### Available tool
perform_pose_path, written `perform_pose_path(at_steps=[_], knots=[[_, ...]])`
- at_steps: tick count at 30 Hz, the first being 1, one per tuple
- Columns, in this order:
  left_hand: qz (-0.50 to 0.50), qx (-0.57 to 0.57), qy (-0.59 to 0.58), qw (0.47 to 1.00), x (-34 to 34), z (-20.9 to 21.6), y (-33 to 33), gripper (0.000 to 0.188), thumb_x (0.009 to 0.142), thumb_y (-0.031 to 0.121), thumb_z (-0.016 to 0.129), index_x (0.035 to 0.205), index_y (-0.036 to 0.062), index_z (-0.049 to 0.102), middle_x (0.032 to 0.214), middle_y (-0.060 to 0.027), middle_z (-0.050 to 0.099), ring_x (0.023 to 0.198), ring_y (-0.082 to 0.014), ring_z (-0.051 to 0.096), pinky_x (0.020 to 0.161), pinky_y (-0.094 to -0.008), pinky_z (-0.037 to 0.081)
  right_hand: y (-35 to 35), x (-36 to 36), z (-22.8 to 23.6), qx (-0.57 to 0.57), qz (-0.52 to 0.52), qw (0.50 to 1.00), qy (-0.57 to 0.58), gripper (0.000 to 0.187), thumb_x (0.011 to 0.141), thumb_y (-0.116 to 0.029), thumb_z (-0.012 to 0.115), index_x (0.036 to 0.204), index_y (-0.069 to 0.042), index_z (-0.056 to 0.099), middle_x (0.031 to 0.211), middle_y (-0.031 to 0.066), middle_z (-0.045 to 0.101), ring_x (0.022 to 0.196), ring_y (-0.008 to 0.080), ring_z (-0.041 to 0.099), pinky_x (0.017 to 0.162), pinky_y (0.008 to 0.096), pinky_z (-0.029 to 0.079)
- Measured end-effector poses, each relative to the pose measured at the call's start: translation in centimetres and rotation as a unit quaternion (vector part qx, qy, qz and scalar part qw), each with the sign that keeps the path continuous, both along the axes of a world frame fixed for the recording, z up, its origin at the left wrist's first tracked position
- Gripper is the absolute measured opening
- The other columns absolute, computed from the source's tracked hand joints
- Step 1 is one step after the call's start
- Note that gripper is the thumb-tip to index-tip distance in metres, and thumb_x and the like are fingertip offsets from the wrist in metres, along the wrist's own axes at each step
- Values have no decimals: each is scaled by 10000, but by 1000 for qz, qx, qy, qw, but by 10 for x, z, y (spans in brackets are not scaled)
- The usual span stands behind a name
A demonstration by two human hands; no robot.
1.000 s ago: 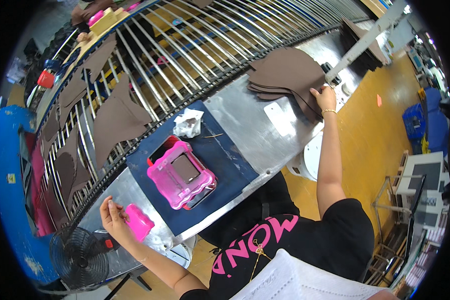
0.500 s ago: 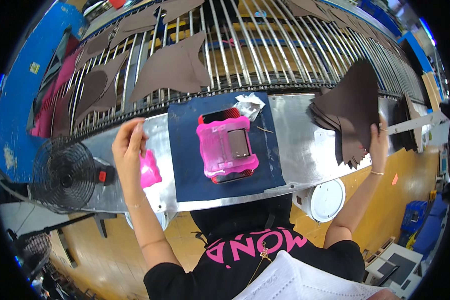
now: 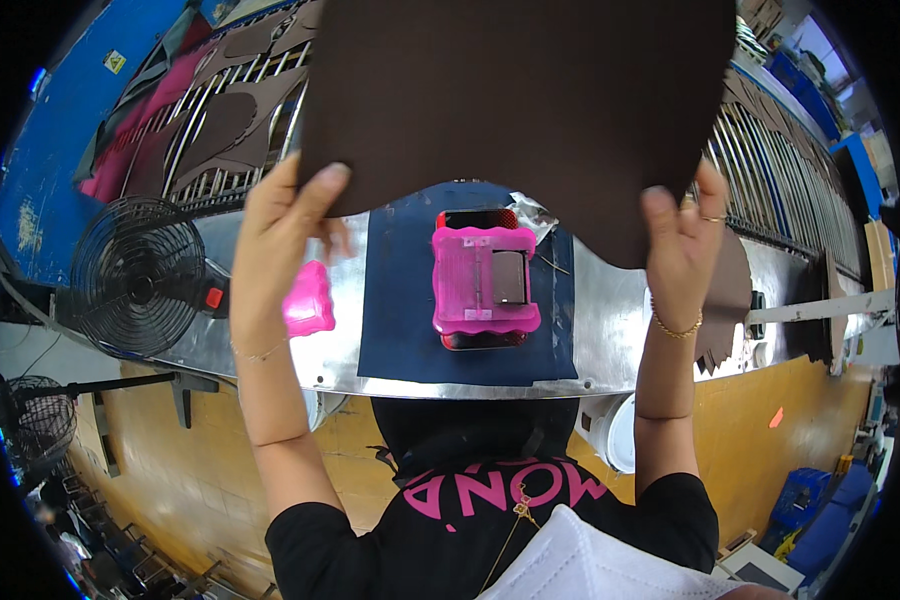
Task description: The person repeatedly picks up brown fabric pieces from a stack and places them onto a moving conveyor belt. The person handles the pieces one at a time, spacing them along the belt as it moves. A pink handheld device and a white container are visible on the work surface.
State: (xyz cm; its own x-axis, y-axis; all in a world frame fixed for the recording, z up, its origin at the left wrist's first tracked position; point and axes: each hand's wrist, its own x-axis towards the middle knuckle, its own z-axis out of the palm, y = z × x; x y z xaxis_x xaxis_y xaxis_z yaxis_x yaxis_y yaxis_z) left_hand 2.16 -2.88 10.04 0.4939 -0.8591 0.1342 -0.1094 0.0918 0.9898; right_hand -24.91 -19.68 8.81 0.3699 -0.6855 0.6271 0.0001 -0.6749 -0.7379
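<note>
Metal table beneath; left fingers and right fingers pinch a brown sheet by its lower corners.

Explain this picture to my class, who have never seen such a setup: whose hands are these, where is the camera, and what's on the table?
There is no robot: these are one person's bare hands. A wide fisheye camera on the person's head looks down, so straight edges bend near the rim. The left hand and right hand hold up a large brown sheet by its near edge. Below, on a metal table, lies a dark blue mat bearing a pink wavy-edged object. A smaller pink piece lies left of the mat; a black fan is farther left.
</note>
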Motion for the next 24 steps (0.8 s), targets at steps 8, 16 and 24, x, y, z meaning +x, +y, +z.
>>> perform_pose_path(at_steps=[8, 16, 24], knots=[[115, -17, -97, 989, 42, 8, 58, 224, 905, 187, 611, 1015, -7, 611, 650, -46, 599, 507, -101, 564, 437, -209, 428, 21, 35, -28, 31, 141, 967, 209, 377, 807, -191, 700, 1107, 1, 574, 770, 143, 680, 637, 255, 652, 602, 303, 499], [144, 51, -142, 978, 49, -10, 79, 172, 891, 152, 631, 944, -12, 638, 651, -29, 610, 529, -76, 580, 472, -186, 406, 27, 36, -39, -49, 145, 965, 214, 199, 806, -143, 675, 983, -55, 650, 737, 158, 642, 628, 304, 616, 569, 346, 476], [-2, 134, -183, 974, 9, -41, 36, 73, 858, 43, 614, 878, -26, 608, 690, -20, 532, 538, -84, 530, 486, -228, 418, 15, -40, -64, -15, 80, 960, 269, 185, 790, -20, 663, 964, -81, 665, 855, 122, 678, 740, 283, 646, 634, 326, 494]])
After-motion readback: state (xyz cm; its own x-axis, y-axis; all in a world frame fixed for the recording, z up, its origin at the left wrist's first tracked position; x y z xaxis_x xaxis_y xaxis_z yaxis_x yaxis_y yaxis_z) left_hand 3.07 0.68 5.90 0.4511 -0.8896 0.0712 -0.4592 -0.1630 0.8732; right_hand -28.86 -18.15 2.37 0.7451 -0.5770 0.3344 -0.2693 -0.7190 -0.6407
